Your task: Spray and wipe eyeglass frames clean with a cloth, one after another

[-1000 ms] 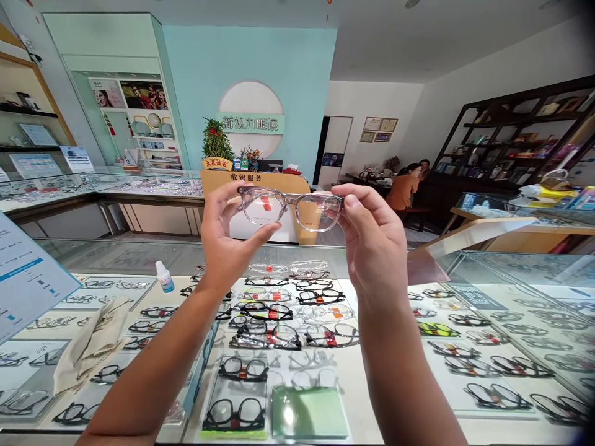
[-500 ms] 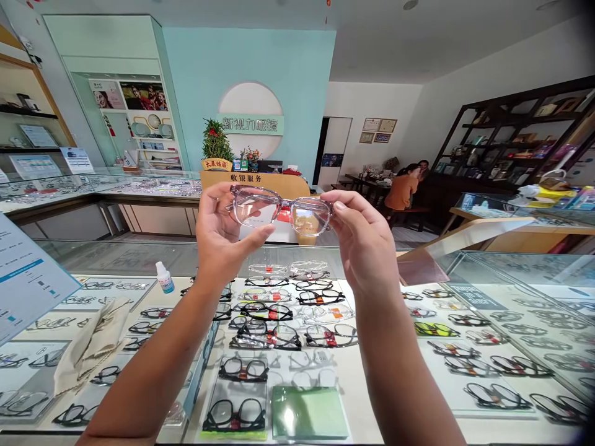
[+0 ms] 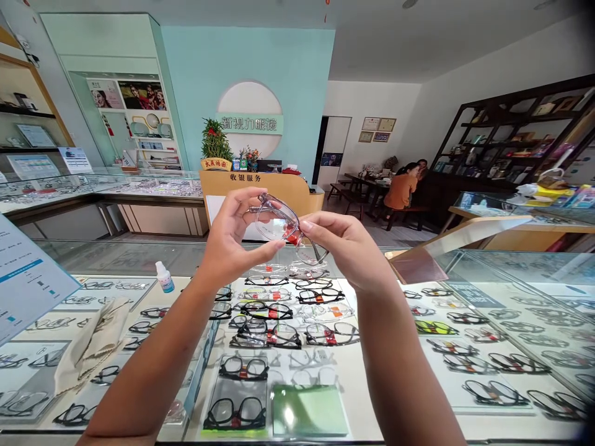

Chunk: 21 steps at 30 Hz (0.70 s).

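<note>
A pair of clear-framed glasses [image 3: 277, 224] is held up above the glass display counter, tilted down to the right, with a red tag near its bridge. My left hand [image 3: 237, 238] grips its left end, thumb below the lens and fingers behind. The fingers of my right hand [image 3: 341, 244] pinch the frame near the bridge, above the right lens. Under my hands, rows of dark and clear glasses [image 3: 264, 310] lie in the counter area, several with red tags. A green square pad [image 3: 309, 411] lies at the near edge.
A small white and blue bottle [image 3: 164, 277] and a beige cloth [image 3: 93, 347] are on the counter at left. A printed sheet [image 3: 32, 275] juts in from the left edge. Farther back are a wooden service desk [image 3: 264, 186] and a seated person in orange [image 3: 400, 188].
The glasses have turned from nearly level to tilted down at the right. My right hand has moved left and slightly down, from the right end of the frame towards the bridge.
</note>
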Available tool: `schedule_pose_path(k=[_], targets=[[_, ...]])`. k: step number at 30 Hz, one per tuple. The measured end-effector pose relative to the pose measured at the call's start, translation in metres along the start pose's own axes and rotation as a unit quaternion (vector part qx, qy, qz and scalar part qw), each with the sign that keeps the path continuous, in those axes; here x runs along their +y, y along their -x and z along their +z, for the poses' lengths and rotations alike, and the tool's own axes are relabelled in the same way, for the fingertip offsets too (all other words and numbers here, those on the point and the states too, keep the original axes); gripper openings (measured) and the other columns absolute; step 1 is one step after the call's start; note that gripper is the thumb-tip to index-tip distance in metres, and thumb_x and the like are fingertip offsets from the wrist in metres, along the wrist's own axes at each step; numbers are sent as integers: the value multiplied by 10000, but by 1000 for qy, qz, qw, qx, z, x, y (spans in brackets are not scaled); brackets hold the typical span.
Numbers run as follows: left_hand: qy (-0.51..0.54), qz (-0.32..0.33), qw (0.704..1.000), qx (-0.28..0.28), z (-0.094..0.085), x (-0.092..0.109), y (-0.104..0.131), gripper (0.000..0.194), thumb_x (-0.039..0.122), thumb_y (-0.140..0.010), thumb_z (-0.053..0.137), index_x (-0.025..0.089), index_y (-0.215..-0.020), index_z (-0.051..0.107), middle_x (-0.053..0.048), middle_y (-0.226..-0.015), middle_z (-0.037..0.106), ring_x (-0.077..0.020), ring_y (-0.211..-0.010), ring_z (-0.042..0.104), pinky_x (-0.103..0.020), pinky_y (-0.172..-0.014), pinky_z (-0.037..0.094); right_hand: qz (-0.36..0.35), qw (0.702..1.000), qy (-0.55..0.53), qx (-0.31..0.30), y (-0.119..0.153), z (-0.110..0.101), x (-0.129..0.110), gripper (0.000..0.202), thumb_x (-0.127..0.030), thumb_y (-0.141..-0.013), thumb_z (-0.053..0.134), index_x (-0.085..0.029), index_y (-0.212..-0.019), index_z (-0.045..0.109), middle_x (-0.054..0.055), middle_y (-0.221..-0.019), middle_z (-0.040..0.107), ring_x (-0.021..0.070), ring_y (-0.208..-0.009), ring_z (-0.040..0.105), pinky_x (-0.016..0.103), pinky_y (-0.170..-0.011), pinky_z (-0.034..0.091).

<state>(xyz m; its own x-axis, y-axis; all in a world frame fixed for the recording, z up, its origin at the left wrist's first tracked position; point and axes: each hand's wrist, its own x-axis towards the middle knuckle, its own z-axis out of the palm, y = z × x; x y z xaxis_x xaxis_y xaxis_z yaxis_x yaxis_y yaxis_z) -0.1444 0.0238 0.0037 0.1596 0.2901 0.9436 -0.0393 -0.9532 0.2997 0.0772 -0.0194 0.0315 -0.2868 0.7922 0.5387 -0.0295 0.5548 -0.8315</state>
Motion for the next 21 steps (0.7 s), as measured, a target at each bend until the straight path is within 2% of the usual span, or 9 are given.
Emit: schedule_pose_path(k=[7, 11, 13, 15, 16, 18, 21], targets=[[15, -17, 1000, -11, 0, -1, 1, 703, 336, -834, 972, 296, -1437, 612, -80, -1317, 715, -241, -1199, 748, -374, -1024, 665, -11, 1000, -4, -19, 2, -1, -4, 314, -576, -914, 880, -262, -899, 887, 26, -895, 824, 179, -826, 655, 346, -817, 507], [-36, -24, 999, 22, 0, 0, 2, 796, 426, -827, 969, 306, -1505, 569, -108, -1447, 669, -269, -1294, 702, -399, -1060, 623, -25, 999, 2, 24, 0, 2, 1, 312, -568, -919, 870, -257, -902, 884, 40, -916, 848, 198, -866, 706, 366, -846, 550], [-82, -14, 993, 84, 0, 4, 3, 660, 419, -853, 945, 301, -1422, 631, -75, -1327, 703, -235, -1198, 706, -371, -1010, 603, -59, 995, 26, 75, -1, 5, 4, 260, -511, -947, 848, -255, -915, 880, 48, -965, 862, 211, -916, 741, 389, -895, 574], [-127, -17, 982, 137, 0, 12, 3, 305, 383, -928, 877, 269, -1171, 733, -22, -1046, 710, -177, -964, 682, -326, -888, 577, -106, 984, 65, 131, -2, 8, 6, 200, -439, -975, 822, -252, -921, 872, 57, -1033, 868, 227, -987, 769, 420, -961, 584], [-142, -30, 979, 144, 1, 17, 2, 164, 373, -965, 838, 249, -1029, 753, -6, -918, 683, -160, -861, 645, -310, -822, 556, -128, 976, 85, 155, -2, 11, 7, 177, -407, -986, 810, -252, -921, 866, 61, -1065, 867, 236, -1027, 776, 435, -993, 582], [-148, -74, 980, 108, 3, 28, 1, 233, 398, -998, 799, 225, -845, 768, -1, -765, 663, -151, -734, 589, -300, -705, 516, -168, 960, 121, 187, -1, 16, 6, 148, -353, -1008, 784, -257, -919, 852, 67, -1107, 862, 252, -1099, 781, 457, -1038, 578], [-126, -136, 982, 44, 6, 41, -1, 275, 464, -983, 807, 230, -847, 860, -30, -756, 763, -160, -668, 606, -295, -597, 489, -215, 941, 167, 198, 2, 24, 4, 139, -299, -1033, 749, -270, -925, 832, 66, -1116, 854, 261, -1140, 779, 464, -1041, 597]])
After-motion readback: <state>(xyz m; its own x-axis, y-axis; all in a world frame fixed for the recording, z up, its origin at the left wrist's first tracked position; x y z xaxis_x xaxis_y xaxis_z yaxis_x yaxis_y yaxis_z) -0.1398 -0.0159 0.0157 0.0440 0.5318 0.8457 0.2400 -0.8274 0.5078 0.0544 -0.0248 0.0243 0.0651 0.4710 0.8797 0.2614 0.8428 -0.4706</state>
